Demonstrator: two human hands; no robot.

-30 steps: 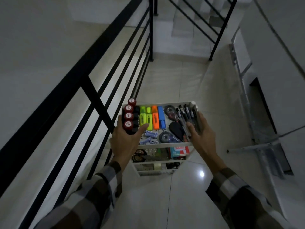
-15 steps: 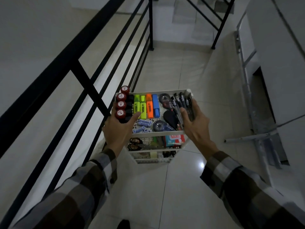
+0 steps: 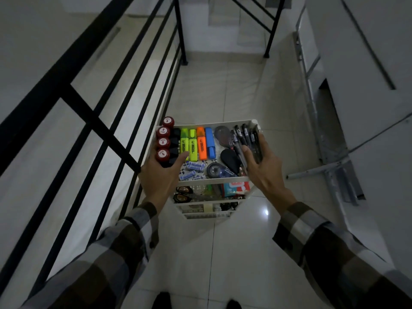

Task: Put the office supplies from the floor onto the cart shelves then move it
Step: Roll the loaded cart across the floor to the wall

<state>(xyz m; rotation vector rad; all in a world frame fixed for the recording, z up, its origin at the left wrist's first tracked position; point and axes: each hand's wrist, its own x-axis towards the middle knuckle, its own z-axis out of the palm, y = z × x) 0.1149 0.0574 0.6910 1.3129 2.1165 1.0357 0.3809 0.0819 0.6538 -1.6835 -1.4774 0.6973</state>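
Observation:
A small white cart [image 3: 213, 181] with three shelves stands on the tiled floor in front of me. Its top shelf holds red-capped stamps [image 3: 162, 142], green, orange and blue highlighters [image 3: 197, 143], batteries [image 3: 194, 169], correction tapes [image 3: 217, 170] and black pens [image 3: 244, 137]. Scissors [image 3: 182, 194] and a red-blue packet [image 3: 236, 189] lie on the middle shelf. My left hand [image 3: 159, 177] grips the cart's near left corner, thumb inside the tray. My right hand [image 3: 264, 168] grips the near right side, fingers over the pens.
A black metal railing [image 3: 116, 121] runs close along the cart's left side. Grey metal bars [image 3: 327, 170] lie on the floor at the right by a white wall. Open tiled floor [image 3: 223, 90] stretches ahead toward stairs. My shoe tips [image 3: 161, 301] show at the bottom.
The cart and both hands have moved forward along the corridor beside the railing. Both hands keep the same hold on the top shelf.

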